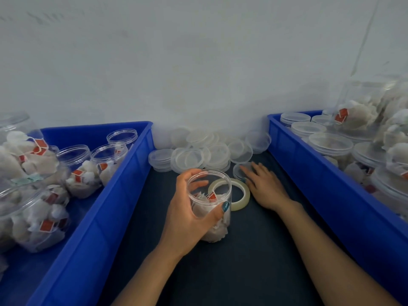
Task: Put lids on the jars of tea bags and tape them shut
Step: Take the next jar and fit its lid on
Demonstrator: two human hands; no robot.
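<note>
Left blue bin (pixel 123 184): uncapped jars (pixel 81 171) of tea bags. On the dark table (pixel 242 250), the left hand (pixel 187 215) grasps an open, lidless jar (pixel 214 230), upright, thumb and fingers wrapped round its wall. Just behind it lies a tape roll (pixel 238 206). The right hand (pixel 265 188) is released, straight fingers resting on a loose lid (pixel 239 171) before the lid pile (pixel 198 151). Right blue bin (pixel 309 173): capped jars (pixel 331 144).

No legible text, brand, number or sign is present. The red tags (pixel 46 225) on the tea bags (pixel 28 215), at the left and right edges of the frame and inside the jar (pixel 212 230) at centre, are too small and blurred to read.
</note>
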